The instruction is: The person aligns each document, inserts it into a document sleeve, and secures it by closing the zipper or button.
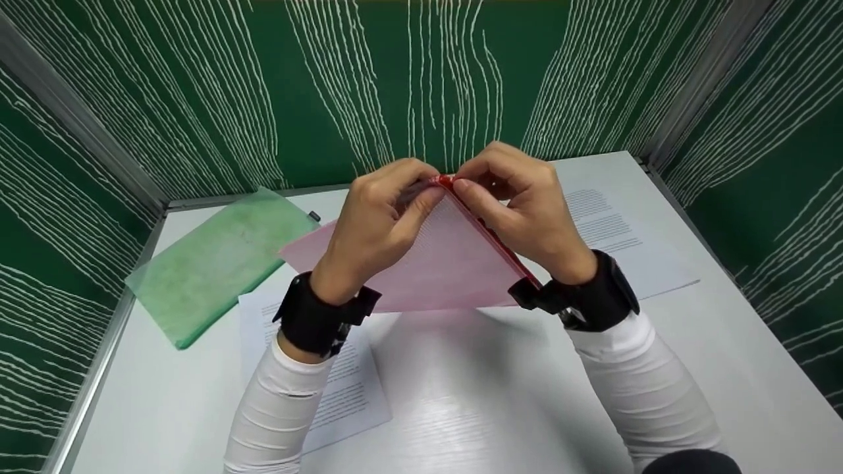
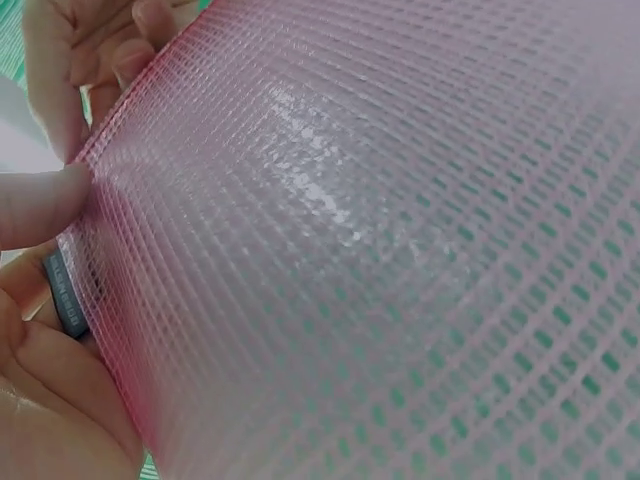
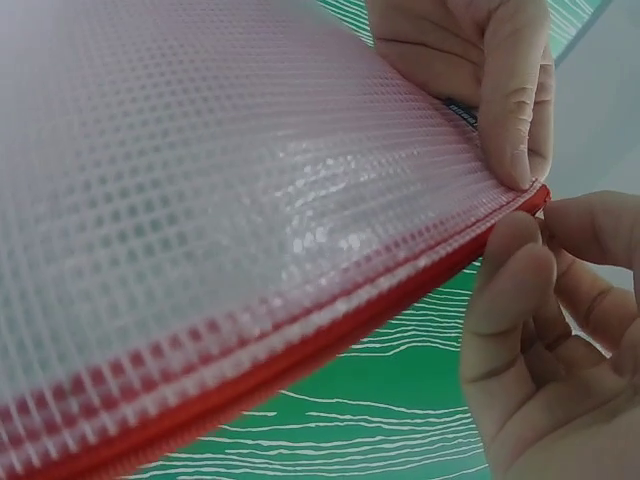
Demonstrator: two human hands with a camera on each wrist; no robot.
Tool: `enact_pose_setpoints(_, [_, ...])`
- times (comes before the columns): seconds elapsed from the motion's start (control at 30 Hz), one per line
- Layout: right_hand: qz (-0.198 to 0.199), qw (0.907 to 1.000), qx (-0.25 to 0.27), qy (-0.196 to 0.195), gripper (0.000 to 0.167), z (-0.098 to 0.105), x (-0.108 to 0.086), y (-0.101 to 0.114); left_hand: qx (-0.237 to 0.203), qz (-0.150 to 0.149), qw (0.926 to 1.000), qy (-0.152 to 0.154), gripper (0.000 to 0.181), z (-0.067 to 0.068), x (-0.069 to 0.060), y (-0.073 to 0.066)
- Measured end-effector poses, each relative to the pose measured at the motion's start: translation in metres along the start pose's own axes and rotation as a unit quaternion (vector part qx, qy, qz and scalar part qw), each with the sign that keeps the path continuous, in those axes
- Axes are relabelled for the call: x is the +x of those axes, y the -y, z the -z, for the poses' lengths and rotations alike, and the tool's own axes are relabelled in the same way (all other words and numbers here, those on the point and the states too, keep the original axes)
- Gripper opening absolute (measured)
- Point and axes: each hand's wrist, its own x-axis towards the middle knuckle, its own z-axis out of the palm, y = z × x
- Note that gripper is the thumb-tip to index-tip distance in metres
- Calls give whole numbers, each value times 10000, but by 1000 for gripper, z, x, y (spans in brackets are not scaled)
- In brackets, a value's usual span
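Observation:
A translucent pink mesh zipper pouch [image 1: 448,270] with a red zipper edge [image 3: 300,370] hangs tilted above the table, held at one upper corner. My left hand [image 1: 382,220] pinches that corner between thumb and fingers, beside a small dark tag [image 2: 65,290]. Right beside it, my right hand [image 1: 523,204] pinches the end of the red zipper with thumb and forefinger. In the right wrist view, the fingertips of both hands [image 3: 550,330] nearly meet at the corner. Whether a zipper pull is between the fingers is hidden.
A green zipper pouch [image 1: 220,263] lies on the white table [image 1: 448,408] at left. Printed sheets [image 1: 349,395] lie beneath my left forearm, and another printed sheet [image 1: 619,250] is at right. Green walls [image 1: 448,85] with white wavy lines enclose the table.

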Motion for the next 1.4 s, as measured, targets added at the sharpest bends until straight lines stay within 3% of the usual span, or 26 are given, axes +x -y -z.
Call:
enact_pose_setpoints(0.37, [-58,9996,4,258,8,-8,-1,-4,-142,-82,9980,-616,14,-13,-14,16])
enact_pose_setpoints(0.73, [-680,9951,257,668,9,-13,-4,-15,-378,97,9973,-628,13,-24,-26,32])
enact_pose_setpoints(0.97, [-770,9935,348,764,9,-12,-5,-15,-459,43,9969,-632,13,-26,-26,33])
enact_pose_setpoints(1.4, [-1346,9857,498,881,15,-11,-7,-14,-718,110,9920,-1030,8,-30,-28,33])
